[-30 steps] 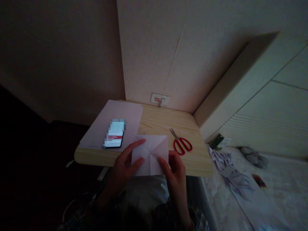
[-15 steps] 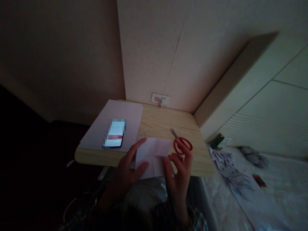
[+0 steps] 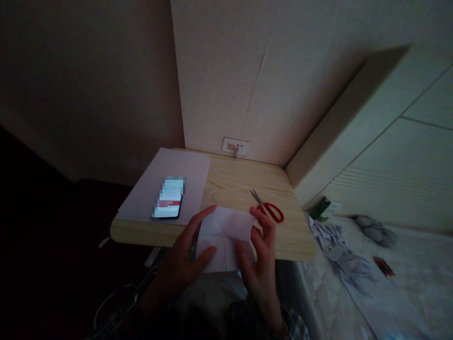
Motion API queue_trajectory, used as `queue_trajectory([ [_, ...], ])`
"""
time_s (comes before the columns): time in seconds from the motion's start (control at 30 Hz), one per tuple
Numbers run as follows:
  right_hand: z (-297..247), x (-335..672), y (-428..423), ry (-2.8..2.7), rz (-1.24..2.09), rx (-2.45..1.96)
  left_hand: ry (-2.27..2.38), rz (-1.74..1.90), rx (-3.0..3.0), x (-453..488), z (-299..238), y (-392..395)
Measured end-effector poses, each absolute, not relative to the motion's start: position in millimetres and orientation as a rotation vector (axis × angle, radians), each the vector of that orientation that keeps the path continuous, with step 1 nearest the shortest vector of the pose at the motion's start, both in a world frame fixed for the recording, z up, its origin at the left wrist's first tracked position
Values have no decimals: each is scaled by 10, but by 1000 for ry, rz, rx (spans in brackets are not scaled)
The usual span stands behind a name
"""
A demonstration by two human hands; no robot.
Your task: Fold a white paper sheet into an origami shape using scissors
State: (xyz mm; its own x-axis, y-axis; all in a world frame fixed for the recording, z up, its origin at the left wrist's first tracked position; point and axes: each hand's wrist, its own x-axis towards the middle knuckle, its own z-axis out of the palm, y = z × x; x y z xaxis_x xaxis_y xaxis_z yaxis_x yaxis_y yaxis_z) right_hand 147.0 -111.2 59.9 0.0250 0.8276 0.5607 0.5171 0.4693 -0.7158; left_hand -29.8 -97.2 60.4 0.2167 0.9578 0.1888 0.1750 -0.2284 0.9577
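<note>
A creased white square of paper hangs over the front edge of a small wooden table. My left hand holds its left side, with the index finger stretched along the upper left edge and the thumb under the lower part. My right hand grips the right side, thumb on the front and fingers curled up at the top right corner. Red-handled scissors lie just beyond my right fingertips.
A lit phone lies on a large white sheet on the table's left half. A wall socket sits behind the table. To the right, a bed holds a pile of folded paper pieces, a green box and a grey object.
The paper has slid toward me and now hangs off the table's front edge. My right hand lifted off the paper's lower edge and took the right side and top corner.
</note>
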Motion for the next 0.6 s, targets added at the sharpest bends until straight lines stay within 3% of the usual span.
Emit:
queue_trajectory([
  [0.6, 610, 1406, -1107, -1518, 306, -1218, 1041, 1254, 1290, -179, 555, -950],
])
